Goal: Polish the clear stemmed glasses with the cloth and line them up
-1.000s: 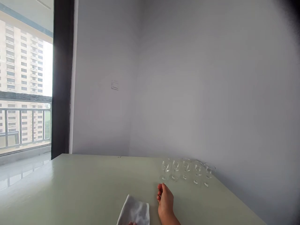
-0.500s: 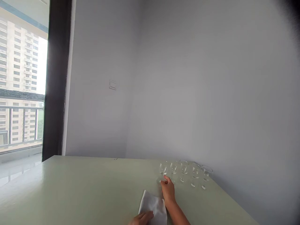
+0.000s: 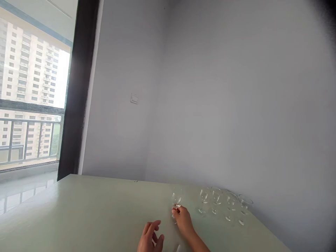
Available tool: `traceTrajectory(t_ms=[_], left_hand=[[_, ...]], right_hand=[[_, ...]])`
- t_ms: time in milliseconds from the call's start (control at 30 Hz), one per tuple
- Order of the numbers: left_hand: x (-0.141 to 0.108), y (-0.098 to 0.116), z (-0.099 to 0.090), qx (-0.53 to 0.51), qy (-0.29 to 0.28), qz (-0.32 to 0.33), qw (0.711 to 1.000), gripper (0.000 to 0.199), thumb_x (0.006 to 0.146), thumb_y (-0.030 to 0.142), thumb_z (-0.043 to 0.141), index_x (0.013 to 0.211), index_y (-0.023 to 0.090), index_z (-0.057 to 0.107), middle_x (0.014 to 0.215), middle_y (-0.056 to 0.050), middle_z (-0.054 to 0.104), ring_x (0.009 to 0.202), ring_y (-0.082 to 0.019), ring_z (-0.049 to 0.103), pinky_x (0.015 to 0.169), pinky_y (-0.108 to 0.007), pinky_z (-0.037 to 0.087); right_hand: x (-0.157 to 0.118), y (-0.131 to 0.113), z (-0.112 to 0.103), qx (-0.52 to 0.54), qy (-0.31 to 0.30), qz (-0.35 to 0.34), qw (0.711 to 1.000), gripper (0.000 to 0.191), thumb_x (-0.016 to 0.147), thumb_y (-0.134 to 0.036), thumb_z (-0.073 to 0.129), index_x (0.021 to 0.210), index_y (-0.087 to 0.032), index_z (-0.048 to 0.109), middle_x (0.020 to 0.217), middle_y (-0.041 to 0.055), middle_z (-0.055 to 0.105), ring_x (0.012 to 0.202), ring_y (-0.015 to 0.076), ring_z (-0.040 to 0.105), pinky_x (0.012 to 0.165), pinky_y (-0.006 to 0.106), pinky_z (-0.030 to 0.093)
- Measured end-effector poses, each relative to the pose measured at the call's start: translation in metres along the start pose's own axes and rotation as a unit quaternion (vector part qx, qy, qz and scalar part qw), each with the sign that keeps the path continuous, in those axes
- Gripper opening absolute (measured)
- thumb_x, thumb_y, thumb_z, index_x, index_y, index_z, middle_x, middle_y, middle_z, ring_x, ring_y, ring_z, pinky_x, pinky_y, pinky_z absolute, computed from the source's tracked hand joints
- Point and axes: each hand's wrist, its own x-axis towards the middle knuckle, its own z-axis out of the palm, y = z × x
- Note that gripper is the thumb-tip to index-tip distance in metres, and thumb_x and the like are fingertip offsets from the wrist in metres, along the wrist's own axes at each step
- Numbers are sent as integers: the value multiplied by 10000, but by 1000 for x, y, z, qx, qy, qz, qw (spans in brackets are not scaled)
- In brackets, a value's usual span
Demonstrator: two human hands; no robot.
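A clear stemmed glass [image 3: 177,196] stands upright over the pale green table [image 3: 105,206], its stem pinched between the fingers of my right hand [image 3: 183,218]. Whether its foot touches the tabletop I cannot tell. My left hand [image 3: 151,238] is to the left and nearer to me, fingers apart and curved, holding nothing. At the bottom edge, below my right forearm, a small piece of the white cloth [image 3: 179,248] shows; the rest is out of view.
Several clear stemmed glasses, the nearest one [image 3: 204,196] among them, stand in a row to the right. Behind the table are grey walls [image 3: 210,105] with a switch [image 3: 134,99]. A dark frame [image 3: 78,87] and a window are at the left.
My right hand has taken hold of the leftmost glass and brought it left, away from the row. My left hand has let go of the cloth and risen. The view has shifted.
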Motion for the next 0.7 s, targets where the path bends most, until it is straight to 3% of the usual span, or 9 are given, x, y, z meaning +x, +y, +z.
traceTrajectory(t_ms=[100, 167, 267, 367, 500, 600, 700], left_hand=[[8, -8, -8, 10, 62, -28, 998, 514, 741, 417, 407, 1173, 171, 536, 1077, -109, 578, 643, -156, 594, 572, -290, 509], [9, -9, -10, 15, 66, -43, 997, 507, 741, 420, 394, 1159, 184, 559, 1124, -98, 573, 656, -146, 598, 629, -279, 510], [9, -6, -13, 11, 47, -52, 997, 421, 737, 401, 409, 1015, 194, 647, 990, -64, 636, 597, -140, 583, 678, -263, 497], [8, -5, -15, 6, 38, -71, 997, 370, 734, 388, 419, 930, 202, 673, 812, -29, 657, 575, -148, 573, 624, -243, 477], [6, -7, -16, -4, 23, -110, 994, 381, 746, 421, 421, 919, 179, 659, 551, 6, 586, 551, -170, 565, 556, -234, 435], [5, -6, -14, -16, 20, -123, 992, 361, 744, 436, 415, 891, 195, 640, 605, 9, 601, 566, -160, 557, 556, -223, 415], [4, -2, -12, -26, 20, -127, 991, 351, 739, 444, 410, 879, 205, 625, 654, 8, 612, 580, -154, 550, 561, -218, 403]], right_hand=[[-25, -23, 22, 30, -95, -33, 995, 142, 646, -180, 542, 680, -183, 680, 638, 16, 662, 634, 186, 589, 612, 245, 398], [-40, -35, 33, 50, -141, -45, 988, 148, 635, -166, 535, 650, -187, 680, 616, 9, 658, 617, 179, 589, 574, 231, 399], [-57, -49, 41, 70, -174, -55, 981, 141, 618, -162, 539, 598, -190, 676, 606, 6, 658, 637, 179, 594, 559, 221, 397], [-63, -50, 39, 84, -171, -39, 981, 106, 586, -177, 567, 541, -186, 662, 551, -4, 636, 588, 170, 580, 521, 217, 385], [-50, -28, 15, 106, -39, 33, 993, 102, 550, -221, 594, 624, -188, 655, 505, -29, 584, 477, 143, 525, 455, 219, 366], [-28, 1, -19, 124, 100, 100, 982, 217, 619, -294, 545, 794, -182, 608, 516, -41, 542, 409, 131, 482, 396, 227, 353], [-4, 26, -54, 134, 191, 159, 959, 270, 686, -300, 523, 910, -149, 537, 459, -77, 452, 376, 135, 466, 381, 240, 372]])
